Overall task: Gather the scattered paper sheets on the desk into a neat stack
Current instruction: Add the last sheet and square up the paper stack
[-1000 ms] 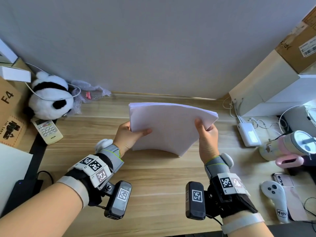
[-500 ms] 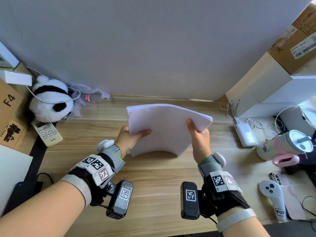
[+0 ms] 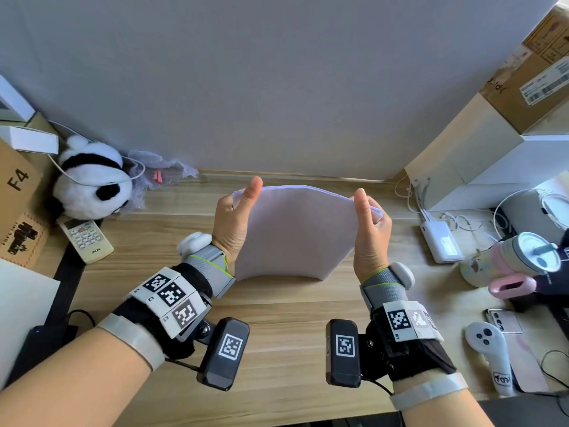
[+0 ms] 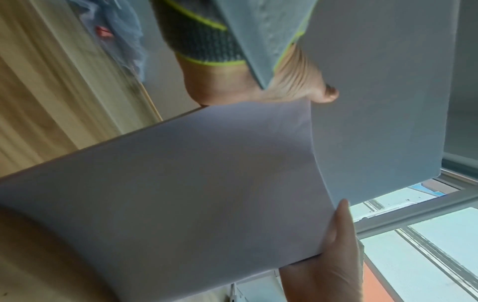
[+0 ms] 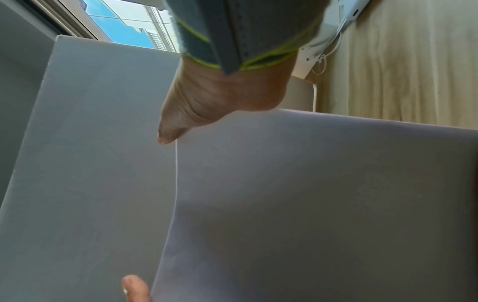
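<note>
A stack of white paper sheets (image 3: 295, 235) stands nearly upright on the wooden desk (image 3: 277, 318), bowed, with its lower edge down at the desk top. My left hand (image 3: 235, 223) grips its left edge and my right hand (image 3: 369, 232) grips its right edge. Both thumbs point up along the near face, and the other fingers are hidden behind the sheets. The left wrist view has the paper stack (image 4: 181, 183) filling the middle, with the left thumb (image 4: 325, 96) at its edge. The right wrist view shows the paper stack (image 5: 310, 204) and the right thumb (image 5: 168, 134) against it.
A panda plush (image 3: 89, 180) and a remote control (image 3: 86, 238) lie at the left. At the right are a white charger box (image 3: 441, 241), a pink cup (image 3: 517, 260), a phone (image 3: 503, 322), a white controller (image 3: 489, 355) and cardboard boxes (image 3: 523, 87). A grey panel (image 3: 277, 87) backs the desk.
The stack has been tipped from a slanted hold to standing upright on its lower edge. Both hands have shifted along the side edges, thumbs now pointing up.
</note>
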Tool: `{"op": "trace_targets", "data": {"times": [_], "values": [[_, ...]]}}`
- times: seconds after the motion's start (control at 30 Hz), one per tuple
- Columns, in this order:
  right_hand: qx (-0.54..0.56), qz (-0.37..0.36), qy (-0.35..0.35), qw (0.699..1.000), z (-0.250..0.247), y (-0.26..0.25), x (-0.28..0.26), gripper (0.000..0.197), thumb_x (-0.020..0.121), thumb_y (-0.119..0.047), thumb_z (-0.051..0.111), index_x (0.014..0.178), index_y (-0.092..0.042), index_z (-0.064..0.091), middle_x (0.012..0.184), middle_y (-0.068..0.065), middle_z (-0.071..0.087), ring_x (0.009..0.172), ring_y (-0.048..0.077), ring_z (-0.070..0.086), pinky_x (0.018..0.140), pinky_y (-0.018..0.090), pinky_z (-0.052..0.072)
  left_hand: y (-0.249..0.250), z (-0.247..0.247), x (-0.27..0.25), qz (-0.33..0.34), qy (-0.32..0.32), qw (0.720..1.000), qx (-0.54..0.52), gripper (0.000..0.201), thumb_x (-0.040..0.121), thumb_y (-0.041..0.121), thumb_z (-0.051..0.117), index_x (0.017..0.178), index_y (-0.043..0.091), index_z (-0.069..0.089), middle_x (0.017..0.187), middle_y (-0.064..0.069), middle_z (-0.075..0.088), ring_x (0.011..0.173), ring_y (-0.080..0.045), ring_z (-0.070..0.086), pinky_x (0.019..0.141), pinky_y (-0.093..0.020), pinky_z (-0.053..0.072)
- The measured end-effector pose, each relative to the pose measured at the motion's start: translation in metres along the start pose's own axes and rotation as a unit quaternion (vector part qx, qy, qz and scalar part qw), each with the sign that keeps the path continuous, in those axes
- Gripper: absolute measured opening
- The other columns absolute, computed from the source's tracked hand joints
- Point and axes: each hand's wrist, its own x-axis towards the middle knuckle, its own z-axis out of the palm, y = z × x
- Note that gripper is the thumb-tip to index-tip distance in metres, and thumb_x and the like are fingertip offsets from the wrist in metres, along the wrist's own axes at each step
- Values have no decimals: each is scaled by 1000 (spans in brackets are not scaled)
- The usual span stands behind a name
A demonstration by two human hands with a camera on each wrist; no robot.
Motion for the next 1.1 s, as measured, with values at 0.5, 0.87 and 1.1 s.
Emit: {"op": "trace_targets", "data": {"times": [0.5, 0.87, 1.1], "values": [[-54, 97, -91, 990, -26, 45, -14, 21, 66, -9, 78, 80, -20, 68, 75, -12, 72, 71, -4, 64, 68, 16, 53, -41, -15, 4, -83, -29, 984, 153, 18, 69, 17, 81, 64, 19, 63, 65, 6, 62, 48, 9, 51, 54, -16, 46], [-98, 193, -92, 972, -33, 101, -28, 11, 88, -7, 59, 93, -11, 67, 84, -5, 67, 65, -10, 64, 65, 12, 51, -89, -26, 2, -198, -3, 967, 158, 13, 86, 23, 65, 90, 12, 62, 79, -4, 60, 64, -12, 52, 56, -22, 40], [-128, 271, -69, 952, -26, 115, -15, 15, 93, -9, 48, 96, -13, 63, 79, 0, 61, 68, 16, 54, 59, 25, 46, -103, -30, 12, -266, -23, 955, 129, 32, 95, 2, 45, 127, -4, 52, 122, -17, 60, 102, -23, 54, 99, -41, 44]]}}
